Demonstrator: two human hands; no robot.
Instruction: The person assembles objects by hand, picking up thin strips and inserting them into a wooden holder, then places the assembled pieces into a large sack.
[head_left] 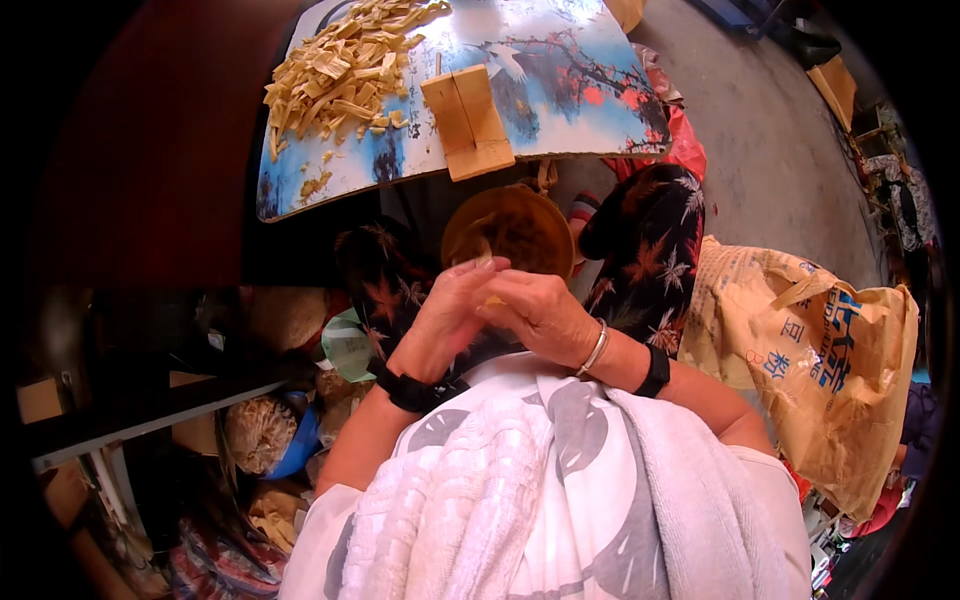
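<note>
My left hand (447,308) and my right hand (548,312) meet in front of my body, their fingers bent and closed together. A small pale yellow piece (494,300) shows between them, mostly covered by the fingers. Just beyond my fingertips, between my knees, is a round yellow-brown bucket (455,232) with a dark inside; its contents are unclear. On the low table (560,130) ahead stands a wooden block (470,118) with a thin slit and a ledge at its near end. Left of it lies a heap of pale yellow dried strips (345,70).
A large tan printed sack (800,360) stands by my right leg. To the left are a dark red panel (150,150), a metal rail (160,425) and a bag of pale pieces (258,435). A red plastic bag (685,145) hangs by the table's right corner.
</note>
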